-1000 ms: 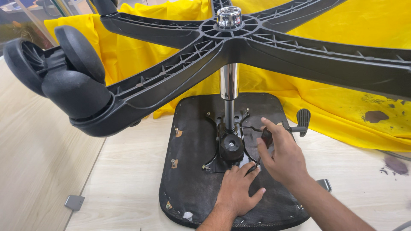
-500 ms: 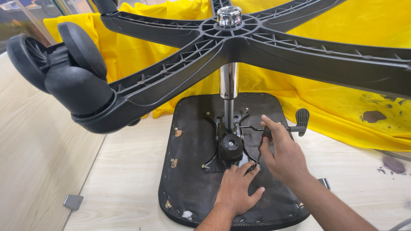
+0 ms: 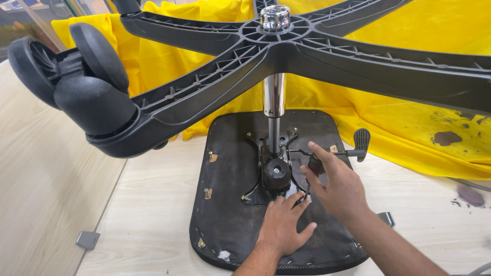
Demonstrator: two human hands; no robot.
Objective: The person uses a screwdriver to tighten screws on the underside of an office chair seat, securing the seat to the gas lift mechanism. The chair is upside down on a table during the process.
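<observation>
An office chair lies upside down with its black seat underside (image 3: 230, 220) on the wooden floor. The chrome gas column (image 3: 274, 97) rises to the star-shaped black base (image 3: 215, 87). My left hand (image 3: 284, 227) rests flat on the seat underside, fingers spread, fingertips at the edge of the black metal mechanism plate (image 3: 255, 163). My right hand (image 3: 340, 189) grips a small screwdriver (image 3: 315, 165) with a dark handle, its thin shaft pointing down at the plate beside the round black knob (image 3: 276, 175).
A twin-wheel caster (image 3: 76, 82) hangs on the base arm at upper left, close to the camera. A black lever paddle (image 3: 361, 139) sticks out to the right of the mechanism. Yellow cloth (image 3: 409, 128) with dark stains covers the floor behind. A small metal floor plate (image 3: 88, 239) lies at lower left.
Both hands stay almost where they were. The view has shifted slightly, so the caster sits a little further right in the picture.
</observation>
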